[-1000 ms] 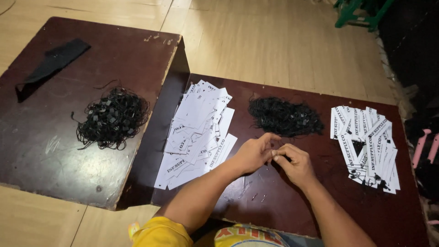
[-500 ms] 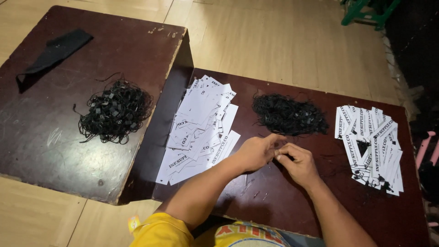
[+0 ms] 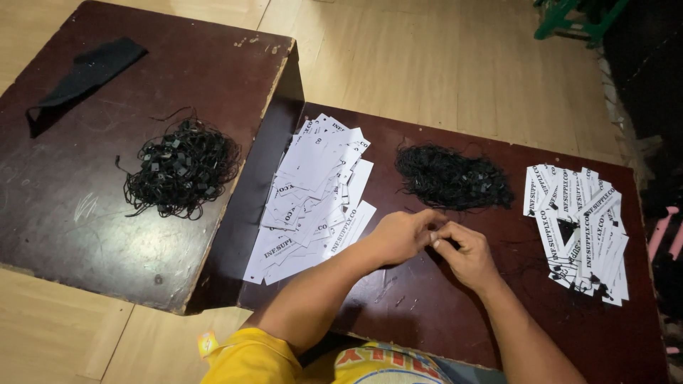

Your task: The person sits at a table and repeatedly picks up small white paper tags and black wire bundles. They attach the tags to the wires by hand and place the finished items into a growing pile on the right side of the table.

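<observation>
1. Where the left hand [image 3: 398,237] and right hand [image 3: 466,254] met, fingertips pressed together, whatever they pinched was too small to make out.
2. They worked over the dark table [image 3: 427,313], between the white tag pile [image 3: 313,195] and the black string heap [image 3: 452,178].

Single view, head-worn camera. It looks steeply down and forward from above the person's chest; the yellow shirt [image 3: 249,359] fills the bottom edge. Both forearms run up from there to the left hand [image 3: 398,236] and right hand [image 3: 466,257], which meet near frame centre, fairly close. The frame takes in the whole dark lower counter [image 3: 427,313] and most of a second, higher counter [image 3: 64,213] at left, tilted slightly in frame. Wooden floor [image 3: 441,64] spans the top. No second view to compare.
</observation>
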